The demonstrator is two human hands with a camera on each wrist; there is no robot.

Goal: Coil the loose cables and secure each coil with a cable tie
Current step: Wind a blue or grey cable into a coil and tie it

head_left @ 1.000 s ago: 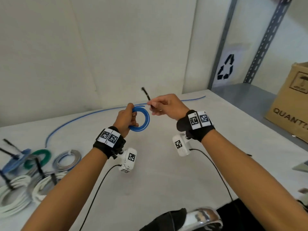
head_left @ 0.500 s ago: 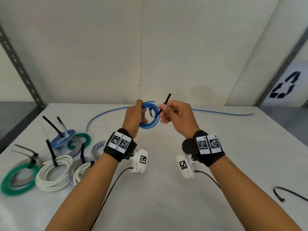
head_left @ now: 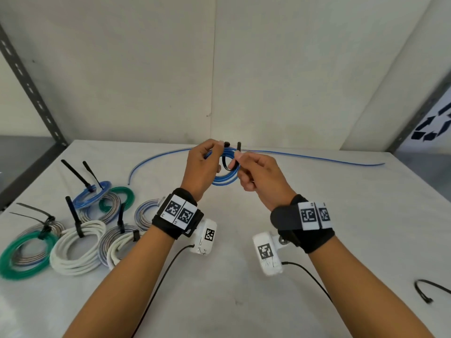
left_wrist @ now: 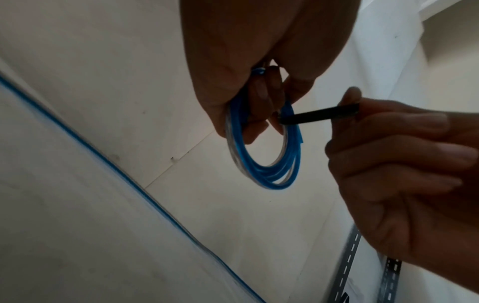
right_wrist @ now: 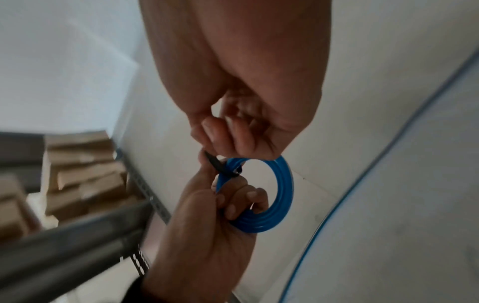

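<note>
A small blue cable coil (head_left: pixel 223 179) hangs above the white table (head_left: pixel 317 240), gripped at its top-left by my left hand (head_left: pixel 216 148). A black cable tie (head_left: pixel 228 164) is looped round the coil's strands, both its ends pointing up. My right hand (head_left: pixel 238 159) pinches one end of the tie. In the left wrist view the tie (left_wrist: pixel 318 115) runs from the right hand (left_wrist: pixel 383 131) to the coil (left_wrist: pixel 272 176). In the right wrist view the tie (right_wrist: pixel 220 166) crosses the coil (right_wrist: pixel 283 194) between both hands.
A long loose blue cable (head_left: pixel 305 156) lies along the back of the table. Several tied coils, white (head_left: pixel 75 242), green (head_left: pixel 26 259) and blue (head_left: pixel 91 195), lie at the left. A spare black tie (head_left: pixel 424 291) lies at the right edge. A grey shelf post (head_left: pixel 31 89) stands at the back left.
The tie, held as a straight strip half a second ago, is now bent into a loop round the coil. Both hands have drawn closer together; the head view shifted left.
</note>
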